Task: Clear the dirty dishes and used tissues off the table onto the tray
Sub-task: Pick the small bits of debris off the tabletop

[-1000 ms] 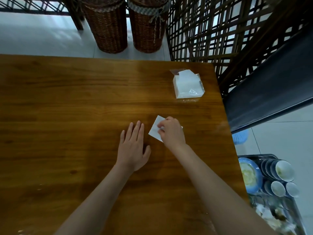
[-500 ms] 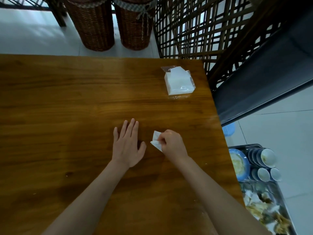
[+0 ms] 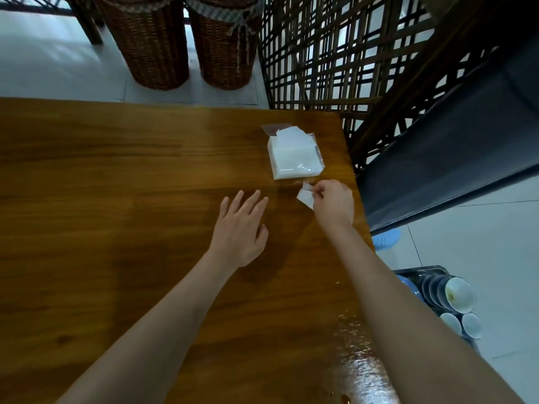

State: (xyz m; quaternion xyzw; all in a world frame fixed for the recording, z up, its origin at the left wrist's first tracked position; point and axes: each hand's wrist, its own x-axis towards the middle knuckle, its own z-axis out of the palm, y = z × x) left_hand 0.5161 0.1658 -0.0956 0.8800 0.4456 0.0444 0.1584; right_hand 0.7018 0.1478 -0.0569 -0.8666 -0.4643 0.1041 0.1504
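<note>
While the left hand lies flat on the counter with fingers straight and spread, holding nothing, it appears to serve as a brace for the reach to the right. To its right, near the far right corner of the counter, sits the tissue pack, its plastic wrap open at the far end and a sheet standing up from it; it is probably clean stock, not refuse. Just in front of the pack, the right hand pinches a tissue between fingertips and thumb. The tissue is folded small, which suggests it is being gathered for disposal. Whether it touches the counter or is lifted clear cannot be told.

Further right and lower, beside the counter's right edge, the tray holds bowls stacked on their sides, placed within easy reach for the drop. The right forearm and the counter edge cover most of the tray, so its remaining contents cannot be made out. A pale blue object on the floor is partly hidden behind the counter edge and cannot be identified. Wet streaks gloss the near right counter.
</note>
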